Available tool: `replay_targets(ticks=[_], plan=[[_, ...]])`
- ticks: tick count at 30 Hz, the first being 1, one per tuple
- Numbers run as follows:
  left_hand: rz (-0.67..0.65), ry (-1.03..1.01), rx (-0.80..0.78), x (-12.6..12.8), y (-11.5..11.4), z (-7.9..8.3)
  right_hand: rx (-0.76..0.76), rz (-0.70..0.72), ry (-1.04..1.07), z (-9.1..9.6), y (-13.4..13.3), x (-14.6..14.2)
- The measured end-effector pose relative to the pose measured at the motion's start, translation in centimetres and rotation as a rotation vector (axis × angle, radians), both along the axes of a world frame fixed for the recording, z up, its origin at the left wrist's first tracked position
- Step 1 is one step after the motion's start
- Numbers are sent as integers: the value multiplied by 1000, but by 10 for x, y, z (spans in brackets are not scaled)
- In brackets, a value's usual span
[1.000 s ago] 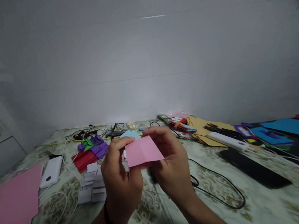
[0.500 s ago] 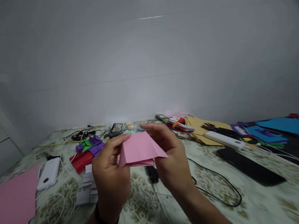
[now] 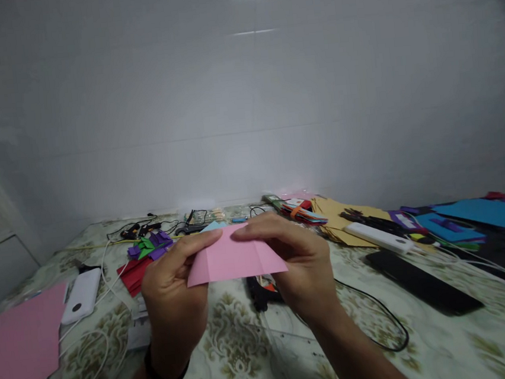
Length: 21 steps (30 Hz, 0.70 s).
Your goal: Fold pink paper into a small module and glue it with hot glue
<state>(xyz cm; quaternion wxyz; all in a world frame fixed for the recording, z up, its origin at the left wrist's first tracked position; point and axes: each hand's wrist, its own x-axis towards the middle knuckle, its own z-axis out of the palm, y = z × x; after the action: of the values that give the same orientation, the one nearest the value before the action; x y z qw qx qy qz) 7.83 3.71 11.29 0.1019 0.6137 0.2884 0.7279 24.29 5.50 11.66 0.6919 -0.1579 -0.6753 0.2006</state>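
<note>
Held up above the table, a small piece of pink paper [image 3: 235,259] with vertical creases lies between both hands. My left hand [image 3: 174,283] pinches its left side, the thumb along the upper edge. On the other side my right hand [image 3: 301,256] grips it, the thumb pressed near the middle of the top edge. The lower edge spreads slightly at both ends. Below the paper, a black tool with an orange part [image 3: 262,293] lies on the table, partly hidden by my right hand.
A large pink sheet [image 3: 22,349] and a white power bank [image 3: 81,295] lie at left. Red folded paper [image 3: 133,275] and purple and green strips [image 3: 150,245] are behind. At right are a black flat case [image 3: 422,280], a white power strip [image 3: 377,237] and yellow envelopes [image 3: 335,214].
The pink paper now faces me flatter and wider, its side flaps spread outward. My right fingers have come down onto its top edge, and both hands have moved slightly apart.
</note>
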Motion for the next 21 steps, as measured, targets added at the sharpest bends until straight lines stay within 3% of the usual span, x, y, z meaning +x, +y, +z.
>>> replay_targets(ticks=[3,11,13,18,21], plan=[[-81,54,-12,-4,3,5,-34,38,-1,1,2,3],[-673,135,-361,-27,10,17,-67,23,-22,2,10,11],[-758,97,-433,-30,10,17,-77,11,-32,2,12,11],[-566,15,-537,-24,10,15,-23,-89,-107,2,13,10],[-556,93,-636,-19,9,17,18,-133,-151,1,14,11]])
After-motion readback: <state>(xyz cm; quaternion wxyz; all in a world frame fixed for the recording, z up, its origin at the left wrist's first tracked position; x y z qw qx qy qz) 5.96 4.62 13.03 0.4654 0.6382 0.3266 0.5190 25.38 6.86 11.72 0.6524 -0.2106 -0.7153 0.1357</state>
